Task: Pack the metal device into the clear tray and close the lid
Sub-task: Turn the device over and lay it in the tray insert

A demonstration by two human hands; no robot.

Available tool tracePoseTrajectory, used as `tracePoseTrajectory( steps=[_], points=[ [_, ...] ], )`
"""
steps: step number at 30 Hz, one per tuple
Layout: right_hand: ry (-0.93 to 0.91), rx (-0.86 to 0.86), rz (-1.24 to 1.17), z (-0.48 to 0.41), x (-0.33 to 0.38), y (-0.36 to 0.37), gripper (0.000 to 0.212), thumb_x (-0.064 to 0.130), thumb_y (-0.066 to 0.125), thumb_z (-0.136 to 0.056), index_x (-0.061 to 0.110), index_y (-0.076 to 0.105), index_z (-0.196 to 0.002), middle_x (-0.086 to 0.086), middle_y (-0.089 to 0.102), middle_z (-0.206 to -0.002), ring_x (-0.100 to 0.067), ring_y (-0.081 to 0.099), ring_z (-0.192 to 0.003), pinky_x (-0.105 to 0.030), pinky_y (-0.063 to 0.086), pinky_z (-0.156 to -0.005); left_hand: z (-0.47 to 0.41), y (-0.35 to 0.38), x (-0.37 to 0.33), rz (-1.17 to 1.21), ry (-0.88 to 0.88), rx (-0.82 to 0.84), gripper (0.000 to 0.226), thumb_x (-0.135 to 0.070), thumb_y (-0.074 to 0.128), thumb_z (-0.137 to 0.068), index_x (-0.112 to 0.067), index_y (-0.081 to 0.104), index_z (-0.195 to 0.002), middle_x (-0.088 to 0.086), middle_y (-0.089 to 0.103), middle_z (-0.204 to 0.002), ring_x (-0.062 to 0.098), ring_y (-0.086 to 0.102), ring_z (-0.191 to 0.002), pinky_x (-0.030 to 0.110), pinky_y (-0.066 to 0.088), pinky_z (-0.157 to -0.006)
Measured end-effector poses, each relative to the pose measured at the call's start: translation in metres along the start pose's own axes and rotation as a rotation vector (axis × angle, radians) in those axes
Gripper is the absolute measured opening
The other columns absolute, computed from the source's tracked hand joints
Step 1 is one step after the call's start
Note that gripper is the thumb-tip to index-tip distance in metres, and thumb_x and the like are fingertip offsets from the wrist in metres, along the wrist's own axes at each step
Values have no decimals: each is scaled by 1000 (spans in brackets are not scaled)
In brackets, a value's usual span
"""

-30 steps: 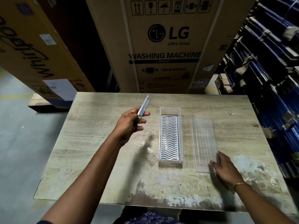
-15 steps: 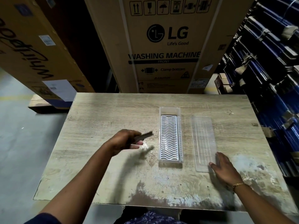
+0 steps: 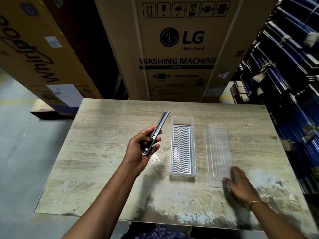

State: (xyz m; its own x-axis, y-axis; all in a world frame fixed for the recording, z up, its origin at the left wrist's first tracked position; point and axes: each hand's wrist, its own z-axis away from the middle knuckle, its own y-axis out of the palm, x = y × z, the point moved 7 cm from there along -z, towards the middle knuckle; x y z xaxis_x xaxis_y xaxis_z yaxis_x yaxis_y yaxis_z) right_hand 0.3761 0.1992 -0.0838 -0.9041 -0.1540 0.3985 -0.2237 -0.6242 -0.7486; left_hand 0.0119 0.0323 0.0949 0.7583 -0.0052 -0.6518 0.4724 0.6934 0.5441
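Note:
My left hand (image 3: pixel 139 150) grips a long, thin metal device (image 3: pixel 159 125) by its near end, held above the table and tilted so its far end points up and away. It hovers just left of the clear tray (image 3: pixel 183 118), which lies lengthwise at the table's middle with a white wavy-ribbed insert (image 3: pixel 181 149) inside. The clear lid (image 3: pixel 218 152) lies flat to the right of the tray, apart from it. My right hand (image 3: pixel 239 184) rests flat on the lid's near right corner, fingers spread, with a gold bracelet at the wrist.
The worn wooden table (image 3: pixel 107 152) stands in a warehouse. A tall LG washing machine carton (image 3: pixel 179 49) rises behind its far edge, a Whirlpool carton (image 3: pixel 34 54) at the back left. Stacked blue items (image 3: pixel 286 83) line the right side. Grey floor lies to the left.
My left hand swung the metal device down near the table surface half a second ago, then raised it again, tilted upward beside the tray. The right hand stayed on the lid.

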Motion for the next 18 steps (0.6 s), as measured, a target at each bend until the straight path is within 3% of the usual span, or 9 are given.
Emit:
tracePoseTrajectory(
  steps=[4,7,9,14,18],
  points=[
    [4,10,12,1,0,0,73,42,48,-98,11,16,-155,-6,8,-166,-23,12,-152,-37,15,-120,-7,-8,-2,-211,65,-147,19,-15,57,-93,-15,76,-98,1,73,-80,10,63,-68,23,47,-59],
    [2,11,13,2,1,0,73,43,47,-98,11,16,-155,-6,8,-166,-23,11,-152,-37,14,-120,-18,-18,2,-414,104,-240,14,-12,63,-91,-19,74,-87,-4,72,-73,12,49,-62,28,32,-54],
    [4,13,20,3,2,0,73,43,47,-98,11,16,-156,-5,7,-166,-22,10,-152,-37,14,-120,-27,-22,11,-492,62,-248,15,-12,65,-90,-20,73,-81,1,72,-77,13,46,-57,24,30,-49],
    [6,19,29,4,2,0,74,46,47,-97,13,16,-156,-4,7,-166,-22,10,-152,-38,15,-120,-55,-5,51,-688,-34,-178,13,0,67,-87,-11,64,-79,13,66,-76,23,59,-61,26,48,-52],
    [14,22,26,7,4,-1,74,46,47,-97,13,16,-156,-3,6,-166,-20,8,-152,-35,13,-120,-87,15,95,-955,-99,-156,19,-4,73,-78,-17,61,-73,17,75,-91,33,75,-80,44,65,-70]
  ],
)
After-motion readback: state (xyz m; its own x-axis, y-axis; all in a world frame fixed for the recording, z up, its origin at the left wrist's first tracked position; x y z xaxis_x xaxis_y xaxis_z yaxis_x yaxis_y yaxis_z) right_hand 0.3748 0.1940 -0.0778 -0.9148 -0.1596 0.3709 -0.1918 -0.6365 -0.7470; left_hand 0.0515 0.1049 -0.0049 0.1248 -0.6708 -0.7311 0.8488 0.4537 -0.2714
